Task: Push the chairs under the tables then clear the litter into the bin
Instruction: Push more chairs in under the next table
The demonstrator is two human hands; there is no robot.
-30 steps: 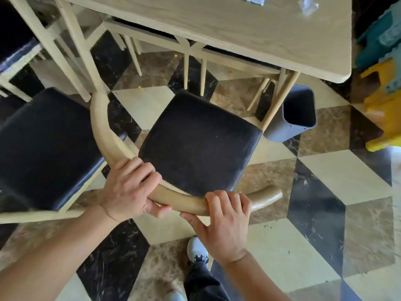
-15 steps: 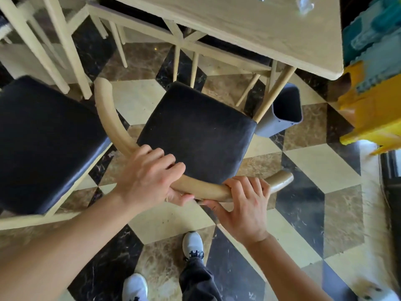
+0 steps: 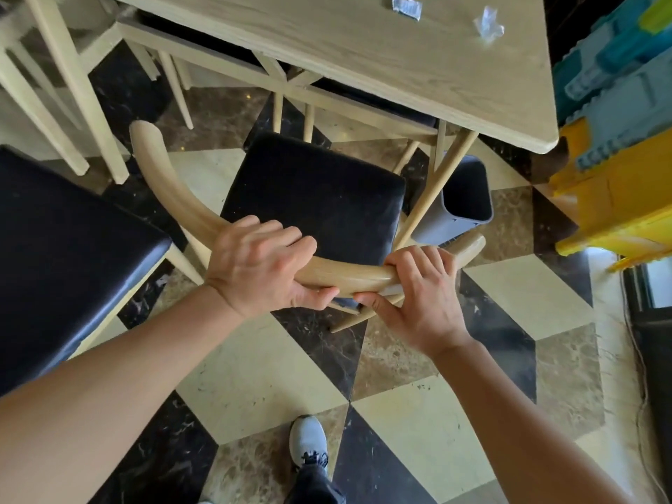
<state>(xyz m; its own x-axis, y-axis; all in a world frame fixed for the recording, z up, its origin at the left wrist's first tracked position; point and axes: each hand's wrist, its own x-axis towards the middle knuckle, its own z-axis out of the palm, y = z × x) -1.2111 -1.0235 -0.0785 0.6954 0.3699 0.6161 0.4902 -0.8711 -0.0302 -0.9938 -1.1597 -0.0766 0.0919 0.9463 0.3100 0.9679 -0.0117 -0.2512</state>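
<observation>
A wooden chair (image 3: 312, 198) with a black cushion stands in front of the pale wooden table (image 3: 381, 49), its seat front just short of the table's edge. My left hand (image 3: 262, 267) and my right hand (image 3: 418, 289) both grip its curved wooden backrest rail. A grey bin (image 3: 458, 201) stands on the floor under the table's right corner, beside the table leg. Two crumpled clear wrappers lie on the tabletop, one (image 3: 406, 7) near the far edge and another (image 3: 489, 25) to its right.
A second black-cushioned chair (image 3: 65, 249) stands close on the left. Other chairs sit tucked under the table's far side. A yellow and blue plastic structure (image 3: 618, 140) crowds the right side. Chequered marble floor lies behind me, with my shoe (image 3: 308, 441) on it.
The chair has moved forward toward the table with both hands still on the rail. I have stepped closer, and the bin and table leg now sit right beside the seat.
</observation>
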